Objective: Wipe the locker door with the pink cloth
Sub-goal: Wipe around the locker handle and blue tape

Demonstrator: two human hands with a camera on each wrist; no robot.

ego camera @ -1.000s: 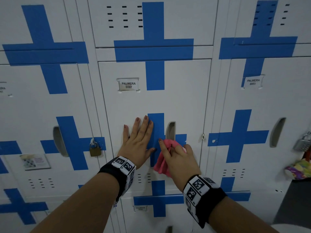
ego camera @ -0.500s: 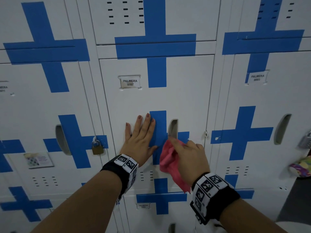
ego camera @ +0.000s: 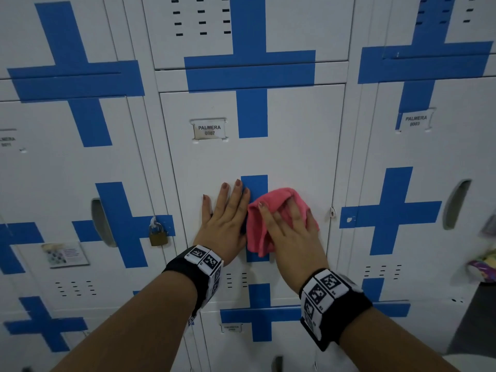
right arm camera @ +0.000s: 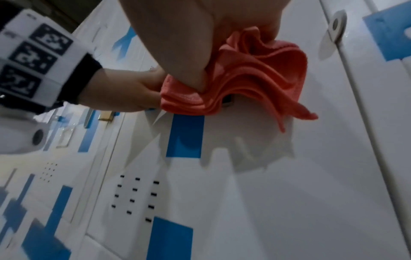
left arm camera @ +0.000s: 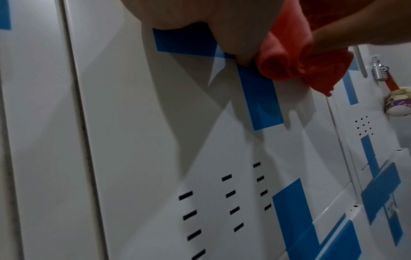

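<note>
Pink cloth now higher on white locker door, over handle.

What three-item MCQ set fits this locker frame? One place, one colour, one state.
1. Where is the pink cloth?
A. On the floor
B. Pressed on the locker door, under the right hand
C. Hung on the brass padlock

2. What colour are the crosses on the doors?
A. Blue
B. Red
C. Green

3. How is the left hand?
A. Fisted
B. Gripping the cloth
C. Flat on the door, fingers straight

Key: B, fingers spread over the cloth on the door; A, blue throughout; C, palm down beside the cloth.
</note>
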